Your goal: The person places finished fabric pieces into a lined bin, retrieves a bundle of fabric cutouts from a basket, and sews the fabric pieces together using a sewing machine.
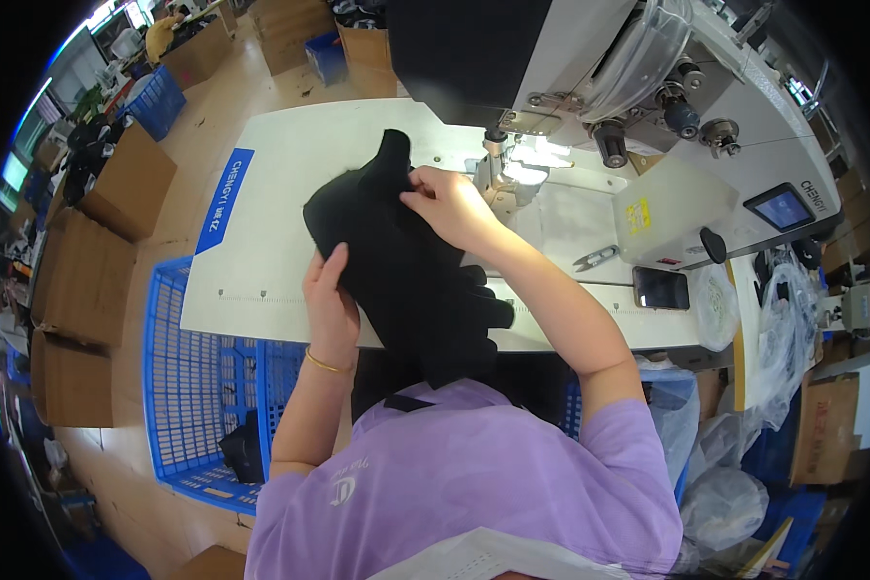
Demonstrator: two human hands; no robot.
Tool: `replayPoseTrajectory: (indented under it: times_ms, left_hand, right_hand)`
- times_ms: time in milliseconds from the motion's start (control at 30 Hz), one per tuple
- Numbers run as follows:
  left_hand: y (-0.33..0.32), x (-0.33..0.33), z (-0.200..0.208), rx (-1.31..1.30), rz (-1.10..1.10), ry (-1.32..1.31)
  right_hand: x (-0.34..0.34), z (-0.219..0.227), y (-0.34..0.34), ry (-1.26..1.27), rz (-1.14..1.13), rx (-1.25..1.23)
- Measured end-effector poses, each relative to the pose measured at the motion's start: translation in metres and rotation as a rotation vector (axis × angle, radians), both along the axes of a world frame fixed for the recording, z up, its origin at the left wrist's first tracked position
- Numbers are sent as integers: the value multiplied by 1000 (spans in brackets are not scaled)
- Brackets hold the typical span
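A black fabric piece [387, 256] with several loose flaps along its right side is spread between my two hands, over the near part of the white sewing table [271, 184]. My left hand [331, 304] grips its left edge, thumb on top and the other fingers partly hidden beneath. Near the upper flap, my right hand [447, 208] pinches the cloth between thumb and fingers. Just right of that hand stands the lit needle area of the sewing machine [498, 174], apart from the fabric. The cloth's lower end hangs toward my lap.
On the table's right lie thread snips [596, 258], a dark phone [661, 288] and a clear plastic roll [716, 307]. A blue plastic basket [169, 387] with black cloth inside stands below the left edge. Cardboard boxes [82, 280] line the left; plastic bags [730, 507] crowd the lower right.
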State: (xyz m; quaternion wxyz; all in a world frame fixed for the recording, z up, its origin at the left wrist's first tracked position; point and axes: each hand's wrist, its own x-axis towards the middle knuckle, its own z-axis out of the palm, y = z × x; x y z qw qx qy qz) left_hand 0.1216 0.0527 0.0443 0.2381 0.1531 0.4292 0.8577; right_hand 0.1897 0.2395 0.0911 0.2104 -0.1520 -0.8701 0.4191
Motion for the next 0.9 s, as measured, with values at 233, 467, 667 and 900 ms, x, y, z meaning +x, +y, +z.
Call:
replayPoseTrajectory:
  times_ms: [233, 467, 667, 900]
  left_hand:
    - [7, -6, -22, -581, 76, 633]
    - [8, 0, -19, -717, -93, 701]
    - [-11, 25, -7, -425, 111, 19]
    - [-25, 46, -40, -405, 19, 77]
  right_hand:
    - [15, -18, -23, 187, -20, -55]
    - [62, -45, -18, -284, 63, -187]
    - [60, -42, -35, -308, 103, -569]
    - [49, -50, -50, -210, 255, -402]
